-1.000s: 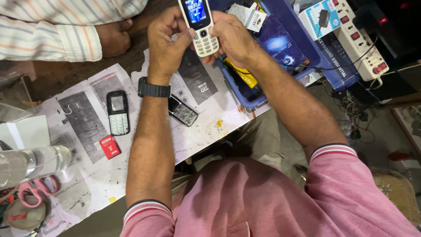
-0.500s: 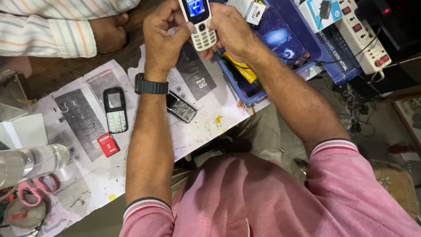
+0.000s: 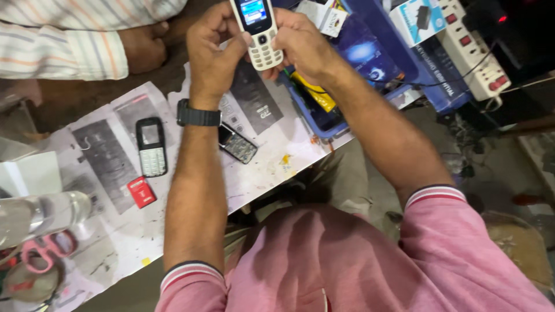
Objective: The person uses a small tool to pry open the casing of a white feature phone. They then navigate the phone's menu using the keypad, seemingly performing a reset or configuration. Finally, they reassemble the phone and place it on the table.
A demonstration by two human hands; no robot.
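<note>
A white keypad phone (image 3: 259, 32) with a lit blue screen is held up near the top of the view. My left hand (image 3: 211, 55) grips its left side and my right hand (image 3: 300, 43) grips its right side. A black watch (image 3: 198, 114) is on my left wrist. Under my left forearm, a bare phone part with a patterned face (image 3: 238, 144) lies on the paper-covered table. A black keypad phone (image 3: 151, 146) lies to its left, and a small red card (image 3: 141, 192) lies below that.
Another person's arm in a striped sleeve (image 3: 63, 49) rests at the top left. A blue tray (image 3: 347, 46) holds boxes and a yellow item. A white power strip (image 3: 471, 43) is at the top right. A clear bottle (image 3: 40, 216) and pink scissors (image 3: 43, 248) lie at the left.
The view has shifted slightly; both hands and the white phone stay together and sit a little higher and to the left in the picture. The items on the table have not moved.
</note>
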